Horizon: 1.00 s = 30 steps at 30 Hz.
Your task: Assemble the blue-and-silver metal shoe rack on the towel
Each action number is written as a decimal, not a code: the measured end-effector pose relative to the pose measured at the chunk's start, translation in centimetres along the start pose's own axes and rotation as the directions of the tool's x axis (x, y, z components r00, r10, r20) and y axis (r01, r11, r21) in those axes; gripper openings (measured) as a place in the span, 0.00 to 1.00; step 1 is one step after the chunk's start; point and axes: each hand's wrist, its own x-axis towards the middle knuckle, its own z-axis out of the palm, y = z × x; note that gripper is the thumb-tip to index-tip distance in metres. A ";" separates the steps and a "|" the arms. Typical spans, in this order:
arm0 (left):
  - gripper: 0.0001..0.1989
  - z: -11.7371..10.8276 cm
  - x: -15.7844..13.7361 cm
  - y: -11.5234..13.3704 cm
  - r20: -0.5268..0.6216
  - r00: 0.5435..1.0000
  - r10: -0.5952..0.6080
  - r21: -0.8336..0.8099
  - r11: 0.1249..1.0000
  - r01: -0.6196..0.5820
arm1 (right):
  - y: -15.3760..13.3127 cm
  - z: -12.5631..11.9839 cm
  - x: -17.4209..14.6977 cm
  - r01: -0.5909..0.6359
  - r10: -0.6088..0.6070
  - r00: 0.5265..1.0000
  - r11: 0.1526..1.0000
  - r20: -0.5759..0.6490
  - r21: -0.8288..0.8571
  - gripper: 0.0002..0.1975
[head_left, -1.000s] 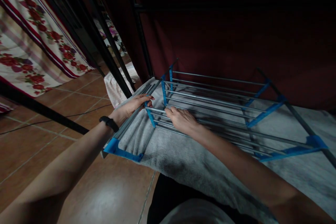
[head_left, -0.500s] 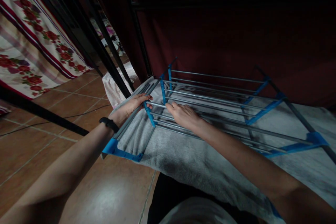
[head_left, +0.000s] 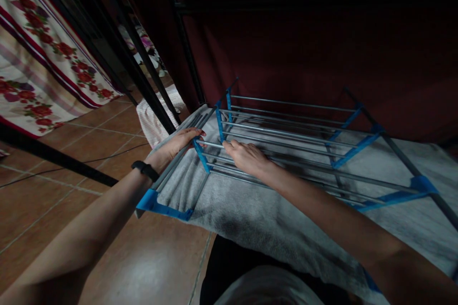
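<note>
A rack of grey metal rods with blue plastic brackets (head_left: 202,156) lies on a grey blanket (head_left: 250,209). My left hand (head_left: 182,143), with a black band on the wrist, is closed at the rack's left end, around the side tubes and the top of a blue bracket. Its fingertips are partly hidden behind the bracket. Just to the right, my right hand (head_left: 245,156) grips a metal rod (head_left: 211,144) near that bracket, thumb side toward the left hand. Farther right, the rods run into more blue brackets (head_left: 379,195).
Dark metal posts (head_left: 146,57) stand at the left, beside a tiled floor (head_left: 107,152) with a thin cable across it. A floral curtain (head_left: 43,57) hangs at far left. Dark red cloth (head_left: 286,52) forms the backdrop. A striped light cloth (head_left: 153,119) hangs behind the blanket's left end.
The whole view has shifted slightly, so things appear a little farther left. Both hands keep the same hold on the rack, with no clear movement of the rod.
</note>
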 end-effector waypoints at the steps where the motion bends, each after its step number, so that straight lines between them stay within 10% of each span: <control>1: 0.11 -0.1 0.0 0.0 0.009 1.000 0.001 0.012 1.000 -0.001 | 0.0 0.1 0.0 0.003 -0.003 1.000 1.000 0.003 0.001 0.22; 30: 0.12 -0.4 0.8 -1.6 0.055 0.998 0.038 -0.005 0.999 -0.038 | 0.3 -0.1 -0.4 -0.025 0.025 1.000 0.997 0.009 0.069 0.18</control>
